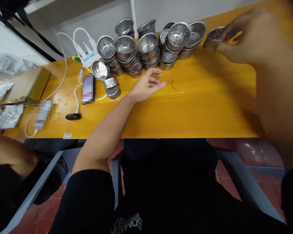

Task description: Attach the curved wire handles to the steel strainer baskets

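Stacks of perforated metal cups [125,47] stand along the back of the yellow-brown table [161,117]. My left hand [148,85] is in front of the middle stacks, fingers apart and slightly curled, holding nothing. At the far right, my right hand [241,42] pinches the rim of a metal cup [213,37], apart from the stacks; the hand is somewhat blurred and covers part of the cup. A small stack of cups [111,86] leans forward at the left end of the group. A thin curved strand [175,87] lies on the wood just right of my left hand.
Left of the cups are a phone [88,89], a white power strip [91,57] with cables, a black oval object [73,116] and a second blurred device [42,114]. A cardboard box [27,84] is further left. Another person's arm [12,152] rests at the left edge.
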Demonstrator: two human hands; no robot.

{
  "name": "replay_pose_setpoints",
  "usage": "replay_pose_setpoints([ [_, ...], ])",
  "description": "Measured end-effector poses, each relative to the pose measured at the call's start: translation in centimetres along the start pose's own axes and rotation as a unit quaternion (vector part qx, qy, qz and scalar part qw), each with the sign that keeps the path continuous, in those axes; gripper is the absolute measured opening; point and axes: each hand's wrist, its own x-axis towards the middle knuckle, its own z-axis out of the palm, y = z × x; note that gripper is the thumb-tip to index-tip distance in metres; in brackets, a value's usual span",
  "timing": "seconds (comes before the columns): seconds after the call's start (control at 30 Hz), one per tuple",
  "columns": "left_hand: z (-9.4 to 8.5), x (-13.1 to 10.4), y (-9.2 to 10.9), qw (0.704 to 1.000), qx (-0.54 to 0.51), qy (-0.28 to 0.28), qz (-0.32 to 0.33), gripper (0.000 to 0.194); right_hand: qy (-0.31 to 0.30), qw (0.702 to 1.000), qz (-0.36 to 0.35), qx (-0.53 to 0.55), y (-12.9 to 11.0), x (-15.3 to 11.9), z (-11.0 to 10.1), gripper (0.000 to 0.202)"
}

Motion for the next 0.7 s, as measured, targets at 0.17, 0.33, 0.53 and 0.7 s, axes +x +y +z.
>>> replay_pose_setpoints([
  [0.17, -0.1, 0.1, -0.7, 1.000, 0.015, 0.004, 0.012, 0.046, 0.065, 0.992, -0.110, 0.019, -3.9, -2.8, -2.5, 0.069],
  [0.33, -0.1, 0.2, -1.4, 0.994, 0.087, -0.020, 0.067, 0.077, -0.051, 0.952, -0.288, 0.087, -7.8, -3.7, -0.5, 0.061],
  [0.53, -0.3, 0.8, -2.0, 0.980, 0.146, 0.056, 0.124, 0.091, -0.126, 0.928, -0.329, 0.117, -9.2, -3.7, 3.4, 0.030],
  [0.7, -1.0, 0.9, -1.8, 0.978, 0.162, 0.077, 0.102, 0.097, -0.145, 0.971, -0.174, 0.082, -6.9, -3.1, 2.9, 0.033],
])
